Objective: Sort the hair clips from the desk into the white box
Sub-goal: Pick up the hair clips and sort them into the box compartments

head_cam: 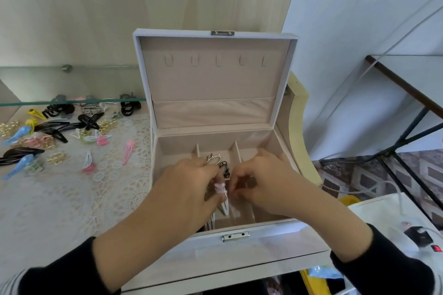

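**Two hands inside an open white box, hair clips spread on the tabletop**

Head camera, looking down: a white box (239,246) stands open on the tabletop (60,211), its lid (213,79) raised upright at the back. The inside is lined in beige fabric, and thin dividers (236,153) split the base into compartments. Both hands reach into the middle front compartments. The left hand (189,189) pinches a white snap clip with a pink bow (221,190), and a silver and black clip (219,163) sticks up behind its fingers. The right hand (261,184) has its fingers curled close to the left; I cannot tell whether it grips anything. More pale clips stand on edge in the compartment below the left hand. To the left of the box, a scatter of hair clips (60,134) in black, blue, pink, yellow and gold lies on a lace cloth (115,189) that covers the tabletop.
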Available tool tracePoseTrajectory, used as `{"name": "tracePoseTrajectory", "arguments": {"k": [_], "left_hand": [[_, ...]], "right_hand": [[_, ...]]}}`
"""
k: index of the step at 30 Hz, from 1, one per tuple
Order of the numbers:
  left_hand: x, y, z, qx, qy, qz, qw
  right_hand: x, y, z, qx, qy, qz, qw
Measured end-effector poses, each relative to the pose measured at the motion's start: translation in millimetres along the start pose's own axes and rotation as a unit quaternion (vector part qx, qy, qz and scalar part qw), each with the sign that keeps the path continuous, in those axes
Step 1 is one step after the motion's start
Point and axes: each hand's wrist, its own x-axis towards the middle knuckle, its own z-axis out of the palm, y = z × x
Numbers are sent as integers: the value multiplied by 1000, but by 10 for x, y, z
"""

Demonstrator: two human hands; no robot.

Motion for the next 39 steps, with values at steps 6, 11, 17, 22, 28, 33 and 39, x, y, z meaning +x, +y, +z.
{"name": "tracePoseTrajectory", "arguments": {"k": [6, 11, 17, 22, 28, 33, 39], "left_hand": [[-7, 40, -22, 45, -47, -18, 998], [-12, 69, -51, 74, -53, -26, 996], [-15, 78, -74, 99, -54, -18, 993], [-5, 38, -55, 129, -46, 15, 991], [3, 30, -42, 139, -42, 16, 989], [1, 65, -67, 160, -59, 18, 985], [44, 136, -87, 234, -112, 9, 966]], "right_hand": [[-30, -46, 13, -66, -27, -9, 997], [-33, -88, 36, -143, -32, -41, 988], [-32, -150, 83, -162, -30, -49, 985], [-45, -172, 133, -179, -16, -55, 982], [-43, -184, 91, -187, -4, -57, 981], [-27, -121, 120, -247, 53, -55, 966], [4, -125, 196, -313, 23, -32, 949]]}}
